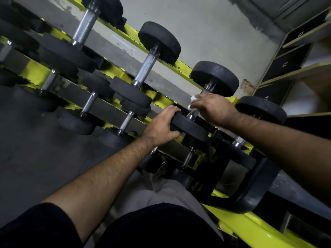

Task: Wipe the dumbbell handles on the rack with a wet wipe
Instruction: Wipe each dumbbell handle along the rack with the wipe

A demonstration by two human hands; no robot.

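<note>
A yellow rack (180, 68) carries rows of black dumbbells with knurled steel handles. On the top row, my right hand (214, 109) is wrapped round the handle of one dumbbell (215, 77), holding a white wet wipe (193, 100) against it; the handle is mostly hidden under my fingers. My left hand (161, 128) grips the rim of that dumbbell's near black head (189, 127). Two more dumbbells (146, 67) lie to the left on the same row, handles bare.
Lower rows hold smaller dumbbells (88, 104) at the left. Another dumbbell (261, 108) sits just right of my right hand. A black curved rack foot (254, 190) and yellow base rail lie below. Wooden shelving (293, 72) stands at the right, a grey wall behind.
</note>
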